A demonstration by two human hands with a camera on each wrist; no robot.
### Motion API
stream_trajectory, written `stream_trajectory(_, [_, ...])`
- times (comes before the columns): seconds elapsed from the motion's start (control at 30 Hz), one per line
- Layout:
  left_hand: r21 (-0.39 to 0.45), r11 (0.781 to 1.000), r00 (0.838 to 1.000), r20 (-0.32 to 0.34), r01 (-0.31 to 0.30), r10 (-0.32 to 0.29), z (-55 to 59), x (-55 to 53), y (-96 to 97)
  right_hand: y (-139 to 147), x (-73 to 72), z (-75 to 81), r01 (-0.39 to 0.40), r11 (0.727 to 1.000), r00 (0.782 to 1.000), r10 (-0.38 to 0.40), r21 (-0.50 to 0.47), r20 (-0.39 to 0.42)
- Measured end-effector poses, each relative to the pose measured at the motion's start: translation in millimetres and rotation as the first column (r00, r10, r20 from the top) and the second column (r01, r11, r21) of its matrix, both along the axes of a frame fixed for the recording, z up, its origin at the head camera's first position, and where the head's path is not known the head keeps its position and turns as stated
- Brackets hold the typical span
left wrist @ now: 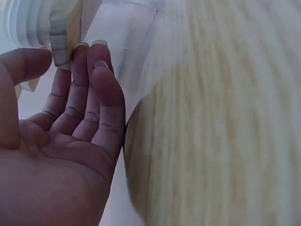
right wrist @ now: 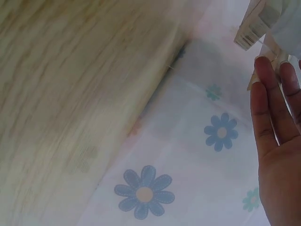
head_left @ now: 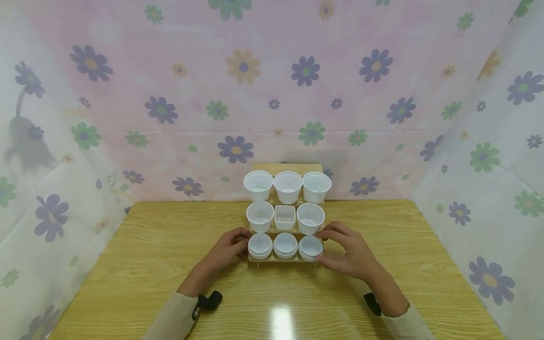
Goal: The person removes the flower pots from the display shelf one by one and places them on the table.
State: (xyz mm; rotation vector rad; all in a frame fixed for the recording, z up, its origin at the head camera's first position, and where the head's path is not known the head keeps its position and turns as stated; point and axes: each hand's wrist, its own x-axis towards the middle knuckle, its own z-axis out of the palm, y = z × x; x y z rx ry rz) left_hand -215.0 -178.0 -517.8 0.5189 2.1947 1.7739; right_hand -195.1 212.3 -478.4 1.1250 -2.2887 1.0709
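Note:
A tiered wooden stand (head_left: 286, 167) holds three rows of small white containers. Round cups (head_left: 287, 187) fill the top row, and a square cup (head_left: 284, 217) sits between two round ones in the middle. Lower, shallower ridged cups (head_left: 285, 245) form the front row. My left hand (head_left: 227, 248) is at the left end of the front tier; in the left wrist view its fingertips meet the shelf end (left wrist: 66, 37), thumb on the near side. At the right end, my right hand (head_left: 350, 250) has thumb and fingers spread beside the front right cup (head_left: 311, 248).
The stand rests on a wood-grain table (head_left: 170, 236) near its back edge. Flower-patterned cloth (head_left: 272, 94) hangs behind and at both sides. Dark straps with black pieces (head_left: 210, 301) are on both wrists.

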Motion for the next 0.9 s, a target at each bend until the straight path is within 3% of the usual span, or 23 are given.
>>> stream_trajectory(0.43, [0.016, 1.000, 1.000, 0.017, -0.022, 0.021, -7.1, -2.1, 1.8, -5.4, 1.6, 1.6, -0.015, 0.998, 0.998, 0.018, 0.054, -0.053])
stream_trajectory(0.9, [0.049, 0.999, 0.999, 0.033, -0.007, 0.005, -8.1, -2.2, 1.7, -7.0, 4.1, 3.4, -0.040, 0.997, 0.999, 0.042, 0.071, -0.025])
